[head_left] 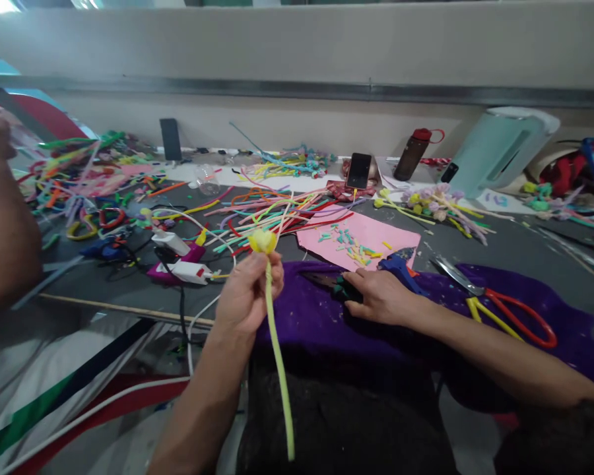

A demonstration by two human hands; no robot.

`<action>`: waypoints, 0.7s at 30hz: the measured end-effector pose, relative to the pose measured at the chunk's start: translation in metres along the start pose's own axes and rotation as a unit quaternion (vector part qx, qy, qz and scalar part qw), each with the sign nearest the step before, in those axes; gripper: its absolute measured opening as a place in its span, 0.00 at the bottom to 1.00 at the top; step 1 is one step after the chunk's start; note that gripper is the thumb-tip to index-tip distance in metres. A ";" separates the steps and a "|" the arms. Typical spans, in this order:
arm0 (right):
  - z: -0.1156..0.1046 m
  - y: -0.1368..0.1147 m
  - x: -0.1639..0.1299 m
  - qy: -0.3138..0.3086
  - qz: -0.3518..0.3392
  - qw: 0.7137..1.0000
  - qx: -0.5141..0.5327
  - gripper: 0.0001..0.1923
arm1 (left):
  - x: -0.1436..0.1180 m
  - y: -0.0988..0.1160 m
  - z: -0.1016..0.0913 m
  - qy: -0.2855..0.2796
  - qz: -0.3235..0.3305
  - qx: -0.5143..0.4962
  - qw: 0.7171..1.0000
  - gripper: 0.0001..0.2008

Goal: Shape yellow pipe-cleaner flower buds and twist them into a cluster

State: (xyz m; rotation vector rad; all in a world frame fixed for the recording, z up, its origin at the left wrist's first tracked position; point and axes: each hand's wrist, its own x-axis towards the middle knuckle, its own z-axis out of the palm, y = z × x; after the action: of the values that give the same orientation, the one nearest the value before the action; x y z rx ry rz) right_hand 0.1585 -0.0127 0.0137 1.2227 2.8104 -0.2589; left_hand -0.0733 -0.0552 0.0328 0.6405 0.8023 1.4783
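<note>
In my left hand (250,287) is a yellow pipe-cleaner flower (263,241), pinched just below its bloom between thumb and fingers. Its long fuzzy stem (280,359) hangs down toward my lap. My right hand (379,297) rests over the purple cloth (307,323), fingers closed on the dark handles of a pair of pliers (321,280). The pliers' pointed jaws lie on the cloth, aimed left toward the flower. Just beyond my right wrist lies a blue glue gun (402,272), partly hidden. Large red-handled scissors (485,291) lie farther right.
A pink sheet (381,227) bears several short cut pieces. Loose pipe cleaners (257,204) spread behind it. A phone (359,171), a bottle (412,155) and finished flowers (435,204) stand or lie at the back. Power strips (183,269) with cables sit left; another person's arm (4,218) shows.
</note>
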 end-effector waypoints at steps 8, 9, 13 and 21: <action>0.008 -0.001 0.015 0.035 0.047 0.995 -0.079 0.20 | 0.008 -0.049 0.004 0.009 -0.095 0.121 0.988 0.11; 0.008 -0.001 0.017 0.037 0.055 0.994 -0.085 0.20 | 0.014 -0.053 0.006 0.003 -0.098 0.130 0.987 0.12; 0.006 -0.001 0.024 0.046 0.083 0.991 -0.097 0.20 | 0.033 -0.061 0.006 0.000 -0.098 0.135 0.986 0.14; -0.004 0.013 0.006 0.062 0.048 0.997 -0.001 0.22 | 0.033 -0.061 -0.004 0.033 -0.084 0.077 0.993 0.12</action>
State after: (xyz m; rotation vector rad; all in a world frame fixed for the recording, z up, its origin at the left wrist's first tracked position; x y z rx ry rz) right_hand 0.1639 0.0004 0.0152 1.4143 2.8425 -0.1809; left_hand -0.0417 -0.0238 -0.0208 0.6257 1.0050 1.2986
